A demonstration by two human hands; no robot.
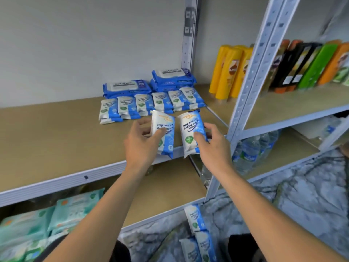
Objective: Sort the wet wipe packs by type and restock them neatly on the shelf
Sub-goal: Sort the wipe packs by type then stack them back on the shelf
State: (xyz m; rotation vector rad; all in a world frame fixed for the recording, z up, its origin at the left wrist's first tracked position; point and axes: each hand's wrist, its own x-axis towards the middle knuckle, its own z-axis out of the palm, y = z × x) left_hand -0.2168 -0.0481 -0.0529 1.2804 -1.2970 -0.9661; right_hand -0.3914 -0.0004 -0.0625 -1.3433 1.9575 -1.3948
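Note:
My left hand grips a white-and-blue antibacterial wipes pack, held over the front of the brown shelf board. My right hand grips a second pack of the same kind beside it. Behind them a row of several identical small packs stands on the shelf. Further back lie larger dark-blue wipe packs, one flat and a stack against the wall. More small packs lie on the marbled floor below.
Green-and-white wipe packs fill the lower shelf at left. A grey upright post stands right of my hands. Yellow bottles and other coloured bottles stand on the right shelf, water bottles beneath.

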